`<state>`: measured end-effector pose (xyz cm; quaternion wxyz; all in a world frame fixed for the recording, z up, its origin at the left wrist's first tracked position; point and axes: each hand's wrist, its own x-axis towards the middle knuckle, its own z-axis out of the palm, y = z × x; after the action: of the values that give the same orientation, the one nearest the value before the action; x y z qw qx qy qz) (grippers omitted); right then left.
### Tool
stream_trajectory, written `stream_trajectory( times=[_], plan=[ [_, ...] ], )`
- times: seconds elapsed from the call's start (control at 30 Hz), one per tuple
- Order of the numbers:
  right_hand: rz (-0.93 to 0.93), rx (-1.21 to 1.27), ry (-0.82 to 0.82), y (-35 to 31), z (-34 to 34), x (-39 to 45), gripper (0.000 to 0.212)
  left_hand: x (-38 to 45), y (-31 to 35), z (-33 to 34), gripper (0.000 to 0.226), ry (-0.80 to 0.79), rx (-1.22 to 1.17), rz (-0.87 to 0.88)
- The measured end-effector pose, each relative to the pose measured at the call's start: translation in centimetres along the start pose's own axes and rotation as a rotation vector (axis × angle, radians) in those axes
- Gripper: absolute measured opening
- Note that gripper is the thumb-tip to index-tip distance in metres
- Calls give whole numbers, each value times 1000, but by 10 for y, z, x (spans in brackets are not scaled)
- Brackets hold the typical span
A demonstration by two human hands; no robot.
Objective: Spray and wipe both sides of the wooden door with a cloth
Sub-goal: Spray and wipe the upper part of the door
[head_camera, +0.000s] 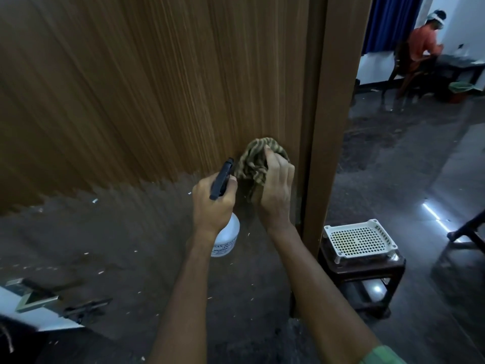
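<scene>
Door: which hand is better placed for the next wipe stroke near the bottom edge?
Right. The right hand already grips the cloth against the wooden door low by its edge. The left hand is busy holding the spray bottle.

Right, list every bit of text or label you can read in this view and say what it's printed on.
"SAN SU..." – top line, cut off, on the white spray bottle held in the left hand.
"MUMBA..." – a lower line on the same bottle, partly hidden by the wrist.
The bottle's other label lines are too small and blurred to read.
No text shows on the wooden door, the cloth or the white basket.
</scene>
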<state>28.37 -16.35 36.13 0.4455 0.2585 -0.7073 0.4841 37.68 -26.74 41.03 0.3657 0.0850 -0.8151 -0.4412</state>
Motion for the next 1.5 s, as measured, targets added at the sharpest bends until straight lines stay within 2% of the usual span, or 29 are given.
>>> stream_trajectory(
  times=[0.13, 0.23, 0.4, 0.5, 0.63, 0.7, 0.77, 0.87, 0.93, 1.0, 1.07, 1.13, 1.33, 1.43, 1.5],
  plan=[
    [-101, -51, -96, 12, 6, -33, 30, -2, -7, -11, 42, 31, 11, -19],
    [-135, -79, -202, 24, 3, -62, 43, -4, -9, -19, 40, 57, 8, -30],
    [-161, 7, -60, -19, 6, 5, 22, -10, -7, -31, 41, 74, 48, 2],
    [-159, 43, 5, -36, 20, 18, 20, -13, -7, -40, 41, 94, 87, 17],
    [-196, -15, -234, -12, 20, -75, 30, -15, -8, -53, 39, 116, 85, 12],
    [-191, -20, -328, -6, 19, -91, 39, -16, -9, -59, 39, 119, 87, 11],
    [-173, 25, -268, -23, 25, -68, 34, -16, -11, -65, 40, 116, 97, 6],
    [-165, 90, -81, -59, 39, -12, 23, -15, -14, -71, 41, 126, 130, 17],
    [-152, 100, -36, -66, 46, -5, 22, -15, -15, -74, 41, 129, 140, 22],
    [-168, 70, -107, -54, 48, -40, 25, -15, -16, -77, 41, 132, 129, 16],
    [-214, 38, -262, -39, 45, -87, 32, -16, -18, -80, 39, 136, 124, 15],
    [-221, 39, -345, -34, 45, -100, 34, -19, -21, -85, 39, 142, 124, 11],
    [-152, 87, -97, -92, 64, -22, 23, -22, -33, -99, 43, 174, 144, -18],
    [-161, 70, -139, -91, 70, -54, 19, -24, -38, -108, 42, 171, 144, -14],
    [-220, 40, -272, -80, 69, -92, 21, -25, -42, -115, 39, 168, 140, -19]
  ],
)
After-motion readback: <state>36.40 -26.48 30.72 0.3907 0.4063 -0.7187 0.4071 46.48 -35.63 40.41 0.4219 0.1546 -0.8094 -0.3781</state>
